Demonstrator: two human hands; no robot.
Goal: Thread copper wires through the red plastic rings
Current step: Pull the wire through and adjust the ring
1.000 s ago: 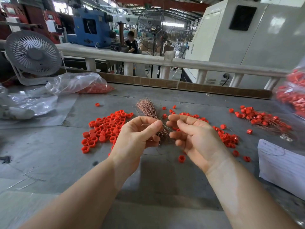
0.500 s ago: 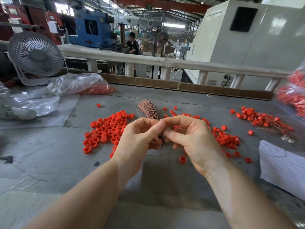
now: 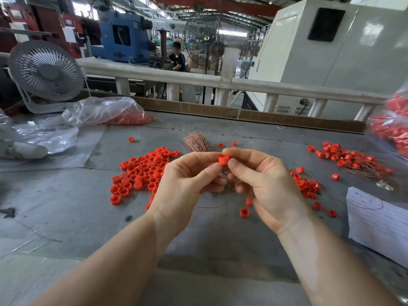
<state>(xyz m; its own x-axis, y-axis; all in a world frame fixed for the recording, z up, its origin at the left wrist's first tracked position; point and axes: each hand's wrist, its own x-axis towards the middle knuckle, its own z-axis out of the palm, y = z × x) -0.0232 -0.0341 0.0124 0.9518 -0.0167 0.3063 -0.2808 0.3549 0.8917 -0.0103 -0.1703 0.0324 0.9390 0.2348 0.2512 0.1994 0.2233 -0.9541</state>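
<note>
- Head view showed both hands raised over the grey table [image 3: 66, 217], meeting just above the copper wire bundle [image 3: 197, 141].
- Right hand [image 3: 262, 184] pinched one red ring [image 3: 223, 160] between thumb and forefinger; the other fingers curled under.
- Left hand [image 3: 187, 182] had its thumb and forefinger tips pressed together against the ring's left side; it looked like it pinched a wire, but the strand was too thin to make out there.
- Ring sat between the two sets of fingertips, on the near side of the bundle and above its near end.
- Bundle lay with its long axis running away from the person, far end fanned out, near end hidden behind the hands.
- Key relation, as a judgement: the ring's opening appeared to face left toward the left fingertips, so the wire would go in from the left; the left hand was the feeding hand and the right hand the holder.
- Loose ring pile [image 3: 141, 173] lay left of the bundle, and scattered rings [image 3: 306, 184] right of it.
- Finished rings with wires [image 3: 351, 157] lay well right of the bundle.
- Bag of rings [image 3: 106, 111] sat far left of the bundle, near a fan [image 3: 46, 71].
- Threading on this ring looked just started, not done.
</note>
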